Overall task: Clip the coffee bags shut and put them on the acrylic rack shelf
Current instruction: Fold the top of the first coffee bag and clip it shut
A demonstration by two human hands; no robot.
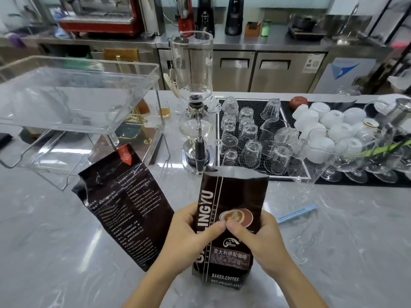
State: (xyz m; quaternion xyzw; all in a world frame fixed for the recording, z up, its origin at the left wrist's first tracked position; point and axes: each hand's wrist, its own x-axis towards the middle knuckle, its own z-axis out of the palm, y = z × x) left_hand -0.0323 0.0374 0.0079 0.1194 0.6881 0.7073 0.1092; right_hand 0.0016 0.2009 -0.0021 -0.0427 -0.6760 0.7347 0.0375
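Where the pale marble counter (333,252) meets its near edge, left hand (189,227) and right hand (258,232) grip an upright open coffee bag (233,196). A second bag (124,207) leans just left, before the acrylic rack (73,121); a blue clip (297,213) lies right, upturned glasses (251,134) behind.

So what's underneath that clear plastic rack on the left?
Through the acrylic rack a gold-coloured stand and a small glass of amber liquid show, though whether they sit under it or behind it is unclear. Reflections blur the rest. Neither coffee bag is on it.
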